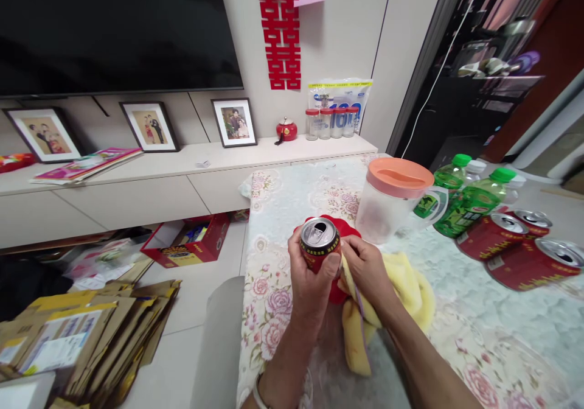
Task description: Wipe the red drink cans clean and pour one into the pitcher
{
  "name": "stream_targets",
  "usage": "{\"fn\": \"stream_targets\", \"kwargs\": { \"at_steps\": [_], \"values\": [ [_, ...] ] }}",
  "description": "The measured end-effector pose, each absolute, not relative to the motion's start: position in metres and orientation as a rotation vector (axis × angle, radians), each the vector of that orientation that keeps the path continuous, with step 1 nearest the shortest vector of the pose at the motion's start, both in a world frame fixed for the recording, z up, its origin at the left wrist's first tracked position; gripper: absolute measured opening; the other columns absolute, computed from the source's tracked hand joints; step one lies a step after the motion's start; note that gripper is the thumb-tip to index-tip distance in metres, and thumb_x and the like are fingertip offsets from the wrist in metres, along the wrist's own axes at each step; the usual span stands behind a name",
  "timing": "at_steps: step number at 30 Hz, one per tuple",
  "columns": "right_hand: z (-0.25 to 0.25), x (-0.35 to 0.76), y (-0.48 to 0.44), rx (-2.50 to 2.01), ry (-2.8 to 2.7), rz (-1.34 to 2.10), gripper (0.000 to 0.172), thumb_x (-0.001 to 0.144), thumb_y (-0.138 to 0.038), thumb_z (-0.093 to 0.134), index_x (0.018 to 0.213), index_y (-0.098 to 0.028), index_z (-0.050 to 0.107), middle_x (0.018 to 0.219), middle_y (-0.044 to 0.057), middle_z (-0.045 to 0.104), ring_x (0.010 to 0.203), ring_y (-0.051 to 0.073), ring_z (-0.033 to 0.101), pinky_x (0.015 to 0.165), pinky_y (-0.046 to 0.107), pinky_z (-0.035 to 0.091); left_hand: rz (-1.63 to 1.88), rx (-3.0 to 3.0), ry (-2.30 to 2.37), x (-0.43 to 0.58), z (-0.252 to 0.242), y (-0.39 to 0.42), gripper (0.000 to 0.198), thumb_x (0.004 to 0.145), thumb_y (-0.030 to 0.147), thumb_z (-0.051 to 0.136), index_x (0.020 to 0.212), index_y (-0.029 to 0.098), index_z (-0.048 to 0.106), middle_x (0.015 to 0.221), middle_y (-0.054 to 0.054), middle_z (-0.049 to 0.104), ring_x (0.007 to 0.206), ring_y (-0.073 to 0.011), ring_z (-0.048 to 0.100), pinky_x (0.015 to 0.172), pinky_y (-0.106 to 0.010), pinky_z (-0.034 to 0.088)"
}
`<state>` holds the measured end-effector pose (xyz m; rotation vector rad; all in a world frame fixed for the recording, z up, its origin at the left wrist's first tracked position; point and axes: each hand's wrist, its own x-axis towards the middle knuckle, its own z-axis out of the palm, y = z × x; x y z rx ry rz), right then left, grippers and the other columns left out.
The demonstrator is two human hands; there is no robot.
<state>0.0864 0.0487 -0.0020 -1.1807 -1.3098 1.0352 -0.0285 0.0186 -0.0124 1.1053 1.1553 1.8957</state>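
Observation:
In my left hand [310, 287] is a red drink can [320, 243], its silver top facing up and its mouth open. The fingers wrap round its side. My right hand [362, 269] is closed on a yellow cloth [404, 281] with a purple edge, pressed close to the can's right side. Part of the cloth hangs below the wrist and part lies on the table. Under and behind the can shows a red scalloped dish [349, 227], mostly hidden by the hands and can.
Beyond my right hand stands a clear plastic pitcher [378, 214] with an orange lid. Several green-capped and clear bottles [477, 199] and three red cans [533, 263] stand to the right on the flowered tablecloth [274, 311]. Flattened cardboard [123, 330] lies on the floor at left.

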Motion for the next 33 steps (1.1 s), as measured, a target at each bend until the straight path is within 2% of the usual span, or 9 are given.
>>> {"fn": "stream_targets", "kwargs": {
  "at_steps": [3,8,17,25,29,33],
  "values": [
    [0.002,0.087,0.046,-1.174,-1.297,0.996,0.028,0.083,-0.047,0.072,0.071,-0.022,0.074,0.064,0.0,0.066,0.064,0.019,0.054,0.062,0.03,0.043,1.861,1.118,1.191,-0.027,-0.011,0.019,0.066,0.077,0.051,0.081,0.129,0.022,0.051,0.127,-0.011,0.068,0.117,-0.0283,0.069,0.103,-0.041,0.054],
    [0.01,0.09,0.038,-1.131,-1.181,0.932,0.029,0.087,-0.051,0.071,0.085,-0.022,0.076,0.079,0.003,0.075,0.076,0.021,0.063,0.07,0.032,0.049,1.764,1.155,1.189,-0.021,-0.009,0.015,0.057,0.082,0.043,0.079,0.128,0.024,0.052,0.126,-0.009,0.069,0.115,-0.0262,0.07,0.101,-0.041,0.055],
    [0.008,0.094,0.034,-0.929,-1.206,0.553,0.014,0.091,-0.036,0.073,0.092,-0.023,0.077,0.089,0.002,0.072,0.085,0.019,0.066,0.077,0.031,0.052,1.623,1.176,1.093,-0.017,-0.015,0.013,0.061,0.078,0.039,0.084,0.129,0.024,0.054,0.129,-0.009,0.066,0.118,-0.0275,0.064,0.105,-0.044,0.051],
    [-0.001,0.092,0.046,-1.115,-1.189,0.804,0.033,0.095,-0.051,0.061,0.09,-0.02,0.072,0.084,0.003,0.074,0.081,0.02,0.066,0.074,0.032,0.052,1.743,1.17,0.999,-0.017,-0.016,0.012,0.065,0.077,0.045,0.086,0.13,0.024,0.055,0.13,-0.009,0.066,0.122,-0.029,0.066,0.106,-0.043,0.052],
    [-0.005,0.088,0.051,-1.138,-1.289,0.871,0.033,0.093,-0.049,0.06,0.083,-0.02,0.072,0.08,0.003,0.074,0.078,0.022,0.066,0.073,0.033,0.052,1.777,1.051,0.989,-0.02,-0.017,0.014,0.068,0.078,0.047,0.085,0.133,0.025,0.054,0.134,-0.01,0.066,0.127,-0.03,0.065,0.111,-0.043,0.05],
    [-0.008,0.087,0.051,-1.184,-1.387,0.879,0.03,0.091,-0.045,0.062,0.079,-0.02,0.072,0.077,0.004,0.073,0.074,0.023,0.065,0.071,0.034,0.049,1.779,0.916,0.987,-0.023,-0.018,0.016,0.066,0.079,0.052,0.084,0.131,0.023,0.055,0.127,-0.01,0.071,0.12,-0.0298,0.069,0.107,-0.042,0.053]
  ]
}}
